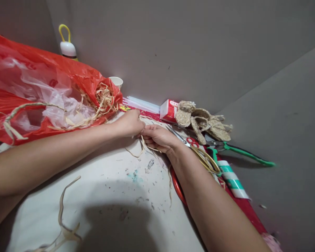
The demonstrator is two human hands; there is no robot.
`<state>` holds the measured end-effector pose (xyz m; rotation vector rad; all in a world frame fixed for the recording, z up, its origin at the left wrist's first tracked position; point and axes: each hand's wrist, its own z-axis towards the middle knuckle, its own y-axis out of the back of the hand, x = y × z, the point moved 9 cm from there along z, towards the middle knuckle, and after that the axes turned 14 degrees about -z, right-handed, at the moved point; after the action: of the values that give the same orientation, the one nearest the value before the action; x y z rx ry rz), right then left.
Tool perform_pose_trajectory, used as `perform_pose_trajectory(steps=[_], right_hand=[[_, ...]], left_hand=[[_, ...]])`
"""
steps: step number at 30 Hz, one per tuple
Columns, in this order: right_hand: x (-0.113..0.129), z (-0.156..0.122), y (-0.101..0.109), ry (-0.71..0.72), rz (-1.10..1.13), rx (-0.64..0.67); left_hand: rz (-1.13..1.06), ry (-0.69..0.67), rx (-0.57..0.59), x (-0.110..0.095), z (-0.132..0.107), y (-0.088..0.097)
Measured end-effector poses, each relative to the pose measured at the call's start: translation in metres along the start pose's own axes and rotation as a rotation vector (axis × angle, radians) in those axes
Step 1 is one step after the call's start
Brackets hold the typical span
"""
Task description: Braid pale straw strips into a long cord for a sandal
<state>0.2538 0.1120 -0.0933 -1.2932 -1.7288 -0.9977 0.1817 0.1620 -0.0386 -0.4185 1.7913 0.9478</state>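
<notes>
My left hand (131,124) and my right hand (159,137) meet above the far part of the white table (112,192). The fingers of both are closed around pale dried-straw strands (142,142), whose thin ends hang below them. How the strands run between the fingertips is hidden. Just right of my right hand lie gold-handled scissors (204,159), partly covered by my wrist. A longer loose straw strand (61,210) lies on the table near the front left.
On the left is a red plastic bag (78,70) with straw spilling out; a white cup (116,81) stands behind it. Woven straw pieces (199,119), a red-and-white box (169,110), green-handled pliers (246,155) and a striped roll (233,180) line the right edge, beside grey walls.
</notes>
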Motion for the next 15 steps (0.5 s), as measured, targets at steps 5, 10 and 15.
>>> perform_pose_trajectory(steps=[5, 10, 15], right_hand=[[0.001, 0.000, 0.002, 0.001, 0.010, -0.004], [0.006, -0.002, 0.004, 0.023, -0.016, -0.003], [0.010, -0.004, 0.003, 0.048, -0.088, -0.029]], left_hand=[[0.049, 0.035, 0.070, 0.016, 0.001, -0.013], [-0.037, 0.079, 0.135, 0.020, 0.003, -0.011], [-0.058, 0.110, 0.165, 0.027, 0.008, -0.010]])
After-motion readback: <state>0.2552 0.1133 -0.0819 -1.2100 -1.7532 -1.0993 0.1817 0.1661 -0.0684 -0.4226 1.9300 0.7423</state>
